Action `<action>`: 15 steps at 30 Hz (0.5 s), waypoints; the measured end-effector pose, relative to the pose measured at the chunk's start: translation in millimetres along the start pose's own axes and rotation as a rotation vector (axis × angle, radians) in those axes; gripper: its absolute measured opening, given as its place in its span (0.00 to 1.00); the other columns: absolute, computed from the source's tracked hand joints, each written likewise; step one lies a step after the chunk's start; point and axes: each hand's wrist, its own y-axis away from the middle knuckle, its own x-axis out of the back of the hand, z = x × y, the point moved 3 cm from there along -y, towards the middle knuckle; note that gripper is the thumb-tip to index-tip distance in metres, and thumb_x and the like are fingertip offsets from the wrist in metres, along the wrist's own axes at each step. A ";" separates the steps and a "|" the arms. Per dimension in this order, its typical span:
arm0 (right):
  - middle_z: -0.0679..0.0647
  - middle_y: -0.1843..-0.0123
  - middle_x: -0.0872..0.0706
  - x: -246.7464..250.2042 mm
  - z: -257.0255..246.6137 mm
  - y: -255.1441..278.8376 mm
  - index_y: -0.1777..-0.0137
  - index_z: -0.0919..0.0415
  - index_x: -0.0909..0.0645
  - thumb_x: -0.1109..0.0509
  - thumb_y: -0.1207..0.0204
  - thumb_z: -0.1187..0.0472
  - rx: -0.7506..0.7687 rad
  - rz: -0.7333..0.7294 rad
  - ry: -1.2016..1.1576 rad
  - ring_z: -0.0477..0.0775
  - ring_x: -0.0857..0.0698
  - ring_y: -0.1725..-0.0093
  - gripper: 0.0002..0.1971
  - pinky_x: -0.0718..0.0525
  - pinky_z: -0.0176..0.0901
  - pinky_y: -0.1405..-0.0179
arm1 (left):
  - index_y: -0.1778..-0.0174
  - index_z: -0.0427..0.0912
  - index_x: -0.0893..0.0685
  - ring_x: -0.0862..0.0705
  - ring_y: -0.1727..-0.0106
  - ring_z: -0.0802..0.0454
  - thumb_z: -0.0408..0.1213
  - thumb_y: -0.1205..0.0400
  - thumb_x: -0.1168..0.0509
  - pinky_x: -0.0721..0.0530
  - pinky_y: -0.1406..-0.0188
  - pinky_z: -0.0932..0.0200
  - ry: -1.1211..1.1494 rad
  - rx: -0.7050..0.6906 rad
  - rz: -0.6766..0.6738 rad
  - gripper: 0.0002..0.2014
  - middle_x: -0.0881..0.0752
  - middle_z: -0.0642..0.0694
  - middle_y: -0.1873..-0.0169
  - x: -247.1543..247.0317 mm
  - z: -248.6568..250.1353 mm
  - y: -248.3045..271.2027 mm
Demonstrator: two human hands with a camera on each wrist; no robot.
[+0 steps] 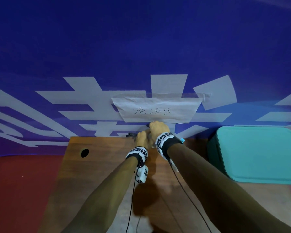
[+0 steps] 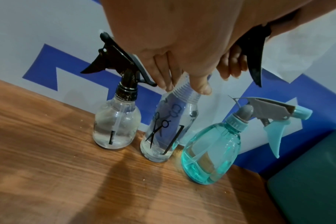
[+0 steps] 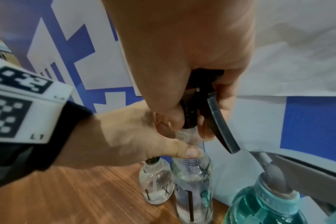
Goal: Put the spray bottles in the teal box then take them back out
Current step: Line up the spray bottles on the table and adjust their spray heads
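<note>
I have my left hand (image 2: 175, 50) pinching the threaded neck of the middle bottle (image 2: 167, 128) at the centre of the left wrist frame, I judge to steady it. My right hand (image 3: 184, 60) curls round its black trigger head (image 3: 203, 106), lifted just off the neck, wrist above. Round bottle (image 2: 116, 127) left, teal bottle (image 2: 211, 153) right, all standing on the desk (image 2: 58, 166). The teal box (image 1: 259, 153), right of the head frame, is closed.
</note>
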 end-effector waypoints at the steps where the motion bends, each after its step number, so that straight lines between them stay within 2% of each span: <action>1: 0.57 0.40 0.11 -1.1 0.4 0.6 0.37 0.59 0.16 0.30 0.19 0.65 0.001 0.009 0.008 0.61 0.13 0.41 0.11 0.15 0.50 0.45 | 0.51 0.40 0.12 0.12 0.49 0.35 0.33 0.19 0.33 0.11 0.50 0.43 0.002 -0.003 0.008 0.05 0.08 0.37 0.56 -0.6 0.3 1.3; 4: 0.56 0.44 0.11 -4.5 -1.2 2.5 0.39 0.57 0.15 0.30 0.20 0.64 -0.007 0.049 0.024 0.60 0.12 0.44 0.11 0.13 0.50 0.48 | 0.47 0.37 0.13 0.14 0.45 0.35 0.35 0.17 0.34 0.16 0.46 0.44 -0.007 0.018 -0.008 0.08 0.10 0.34 0.50 -3.8 -1.4 4.7; 10: 0.56 0.43 0.12 -7.5 -1.9 3.3 0.39 0.57 0.15 0.29 0.22 0.61 -0.029 0.078 0.003 0.61 0.13 0.43 0.12 0.14 0.52 0.50 | 0.42 0.31 0.15 0.17 0.38 0.32 0.34 0.15 0.37 0.19 0.40 0.42 0.019 0.047 -0.014 0.12 0.13 0.29 0.43 -2.4 0.0 5.8; 12: 0.57 0.44 0.12 -6.0 -0.7 0.8 0.40 0.58 0.16 0.28 0.22 0.61 -0.011 0.058 0.009 0.61 0.13 0.43 0.11 0.14 0.52 0.50 | 0.46 0.35 0.13 0.14 0.42 0.33 0.33 0.17 0.35 0.16 0.44 0.43 0.032 0.021 -0.012 0.08 0.10 0.32 0.48 -1.7 -0.7 5.4; 15: 0.59 0.44 0.12 -3.7 6.7 -3.3 0.39 0.61 0.17 0.25 0.23 0.60 0.052 -0.001 0.016 0.62 0.12 0.44 0.14 0.13 0.52 0.49 | 0.56 0.49 0.13 0.10 0.56 0.38 0.37 0.25 0.34 0.09 0.54 0.43 0.100 0.013 0.015 0.06 0.08 0.40 0.62 -9.2 -8.7 -1.3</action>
